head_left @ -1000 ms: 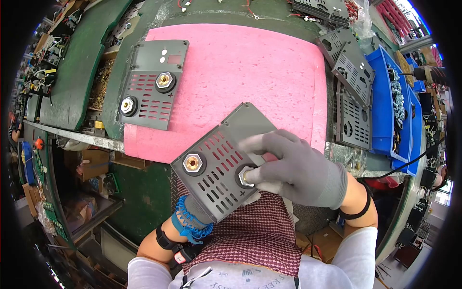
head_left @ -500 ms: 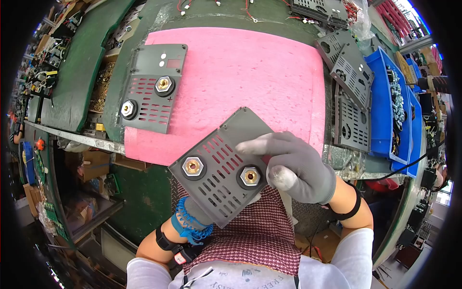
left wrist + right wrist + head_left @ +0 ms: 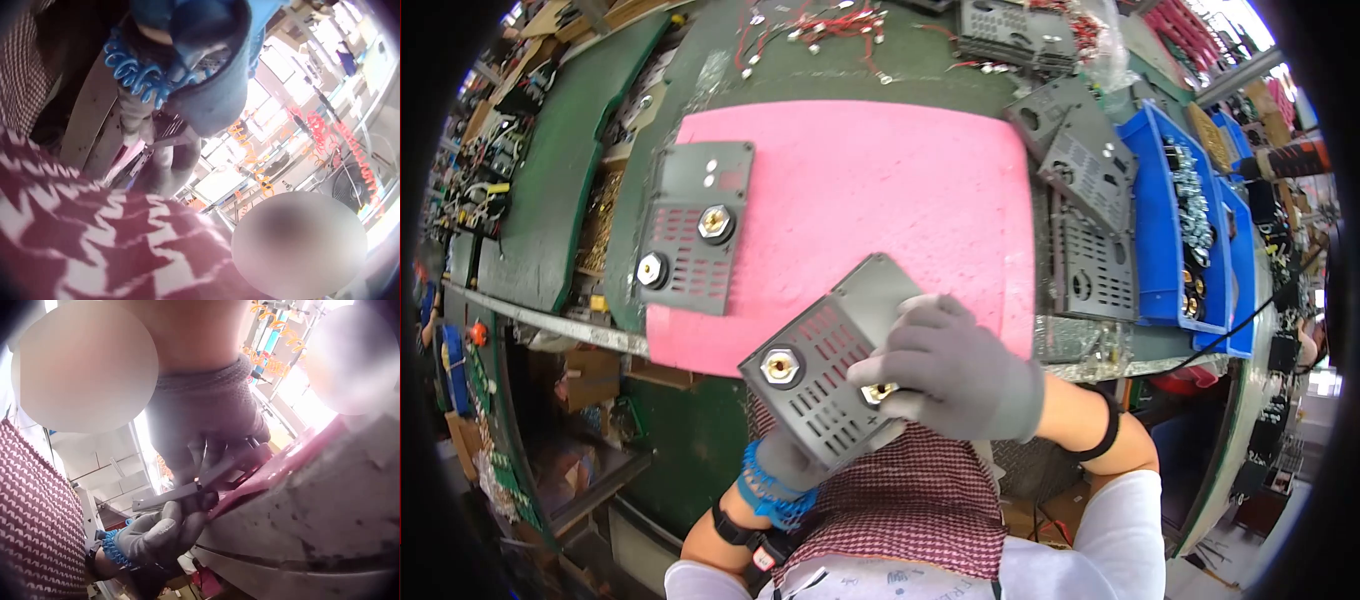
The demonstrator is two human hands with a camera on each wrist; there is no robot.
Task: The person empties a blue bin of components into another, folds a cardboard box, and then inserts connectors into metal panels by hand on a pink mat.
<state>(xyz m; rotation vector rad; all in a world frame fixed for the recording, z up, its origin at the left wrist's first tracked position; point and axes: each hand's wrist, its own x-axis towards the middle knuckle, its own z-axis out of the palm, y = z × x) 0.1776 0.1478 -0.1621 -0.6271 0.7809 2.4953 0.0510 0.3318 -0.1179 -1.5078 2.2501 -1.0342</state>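
A grey slotted metal panel (image 3: 830, 345) is held tilted over the front edge of the pink mat, with two brass-centred hex-nut connectors on its face. My gloved left hand (image 3: 785, 460) grips the panel from beneath, most of its fingers hidden by it; in the right wrist view the left glove (image 3: 159, 540) shows under the panel's edge. With thumb and fingers, my gloved right hand (image 3: 960, 375) pinches the right-hand hex nut (image 3: 880, 393), partly covering it. The left-hand hex nut (image 3: 780, 367) is uncovered.
Another panel (image 3: 690, 230) with two connectors lies at the pink mat's (image 3: 880, 200) left end. Bare panels (image 3: 1095, 265) are stacked to the right, beside blue bins (image 3: 1145, 180) of metal hardware. Red wires (image 3: 830, 25) lie at the back.
Half a second ago my right fingers were off the right-hand nut; now they are around it again, as a second ago. The head view has shifted, showing more of the bench's back.
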